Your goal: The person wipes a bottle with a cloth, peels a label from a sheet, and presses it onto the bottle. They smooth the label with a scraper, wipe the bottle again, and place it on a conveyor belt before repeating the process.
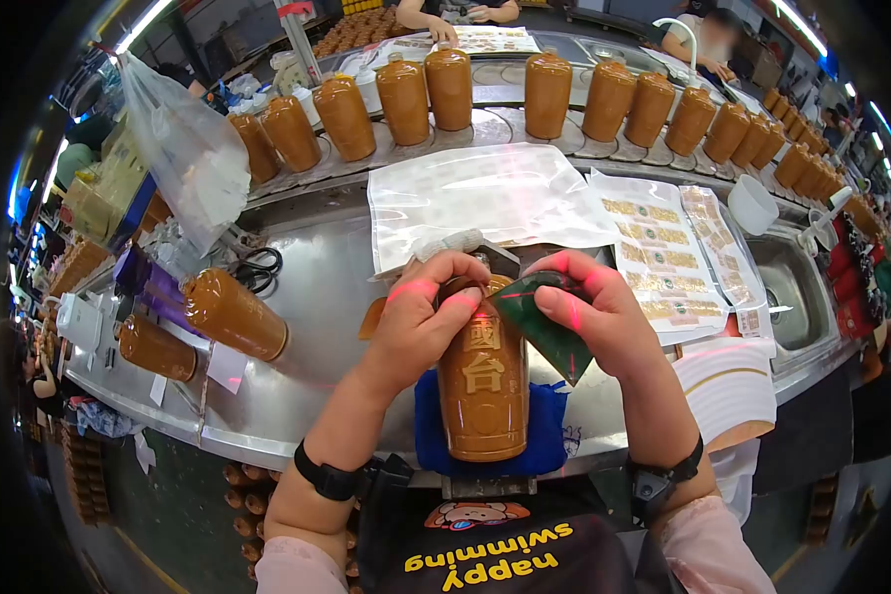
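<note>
**Desk:** What do the hands hold?

**Photographer:** The left hand (426,322) closes around the neck of a brown bottle (482,396), its fingers curled over the top. The right hand (594,317) pinches a dark green label (544,332) between thumb and fingers, one edge of it against the bottle's shoulder. A red glow falls across both hands.

**Desk:** Where does the bottle lie?

**Photographer:** It lies on its side on a blue pad (549,436) at the near edge of the steel surface (327,297). Its base points toward the wearer and its raised characters face up. The hands cover its mouth, so I cannot tell whether it is capped.

**Desk:** And around it?

**Photographer:** Just beyond the hands a clear plastic sheet (485,193) lies flat, with sticker sheets (658,252) fanned out to its right. At the left a second bottle (233,315) and a third bottle (156,346) lie on their sides. Black scissors (257,267) sit behind them, below a hanging plastic bag (193,148). Across the far side a curved conveyor (495,124) carries a row of upright bottles (547,94). A sink (792,292) is set into the surface at the right, with a white cup (752,203) near it.

**Desk:** Anyone else in the frame?

**Photographer:** Past the conveyor a co-worker's hand (444,30) rests on printed papers. Another person (708,45) leans in at the far right, well apart from the wearer's hands.
</note>
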